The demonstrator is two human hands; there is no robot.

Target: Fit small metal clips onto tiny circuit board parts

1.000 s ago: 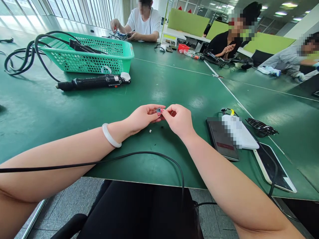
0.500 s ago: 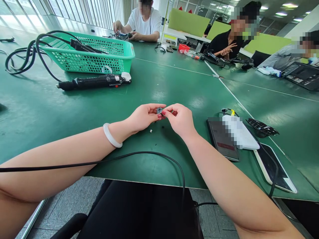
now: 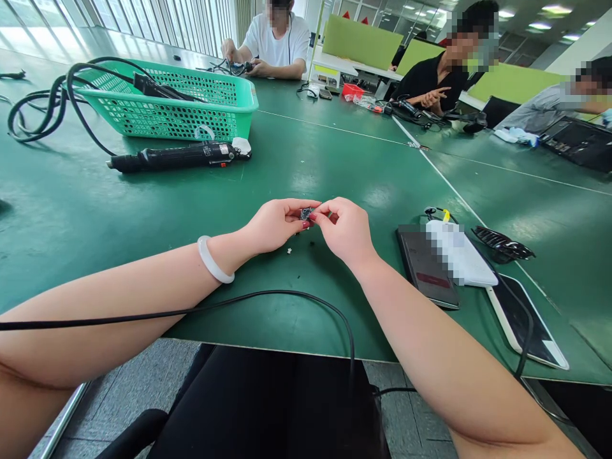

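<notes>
Between my two hands, just above the green table [image 3: 268, 312], is a small dark part with light specks [image 3: 305, 214], like a tiny circuit board. My left hand [image 3: 271, 226] has it between thumb and fingers. From the other side, the thumb and forefinger of my right hand [image 3: 345, 231] pinch at its right edge and partly cover it. Below the hands a tiny white piece [image 3: 289, 251] lies on the table, with a few small dark specks nearby.
At the back left, a green basket [image 3: 172, 121] holds cables; a black electric screwdriver [image 3: 176, 157] lies before it. On the right are a dark phone [image 3: 423, 261], a white device [image 3: 466, 255] and a white-edged phone [image 3: 530, 325]. A black cable [image 3: 268, 292] crosses in front. Several people sit beyond.
The small part has turned a little between my fingers, and its face looks darker now. My hands have hardly shifted. On the far right, a dark panel has come into view by a co-worker.
</notes>
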